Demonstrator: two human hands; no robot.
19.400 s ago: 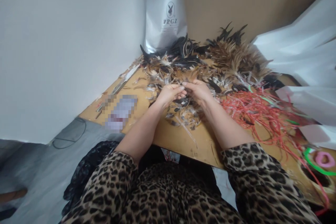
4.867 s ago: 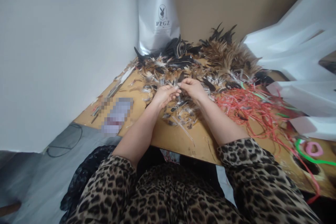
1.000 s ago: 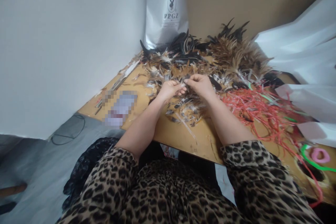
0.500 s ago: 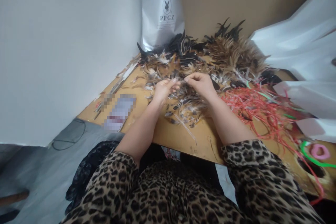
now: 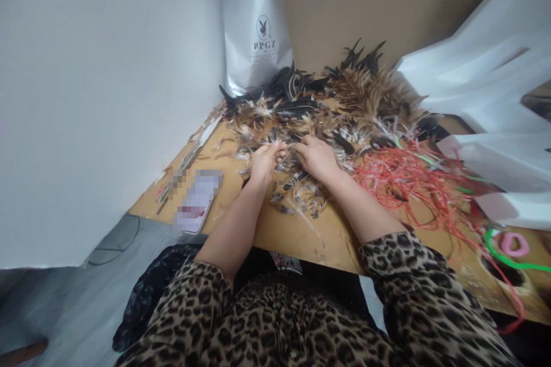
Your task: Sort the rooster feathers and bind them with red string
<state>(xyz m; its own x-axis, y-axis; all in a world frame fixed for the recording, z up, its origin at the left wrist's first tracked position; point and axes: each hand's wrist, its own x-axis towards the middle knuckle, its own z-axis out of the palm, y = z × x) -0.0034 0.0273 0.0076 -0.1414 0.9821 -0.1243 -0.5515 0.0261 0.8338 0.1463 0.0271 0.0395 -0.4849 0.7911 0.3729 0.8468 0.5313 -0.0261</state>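
Note:
My left hand [image 5: 266,161] hovers over the loose feathers, thumb and fingers pinched together on something too small to make out. Just to its right is my right hand [image 5: 319,157], palm down with bent, closed fingers; whatever is between its fingertips is hidden. Beneath and around both hands lie small brown and white feathers [image 5: 297,188]. Beyond them are long black feathers [image 5: 289,81] and a thick bunch of brown feathers [image 5: 373,93].
A tangle of red strips [image 5: 400,180] covers the right of the table, near a pink ring [image 5: 515,245] and a green band [image 5: 489,243]. A phone [image 5: 197,203] lies at left beside thin sticks [image 5: 189,152]. A silver bag [image 5: 253,63] stands behind; white sheeting [image 5: 473,80] hangs at right.
My right hand has turned lower, its fingertips now nearer the feathers. My left hand stays pinched. The whole view has shifted slightly.

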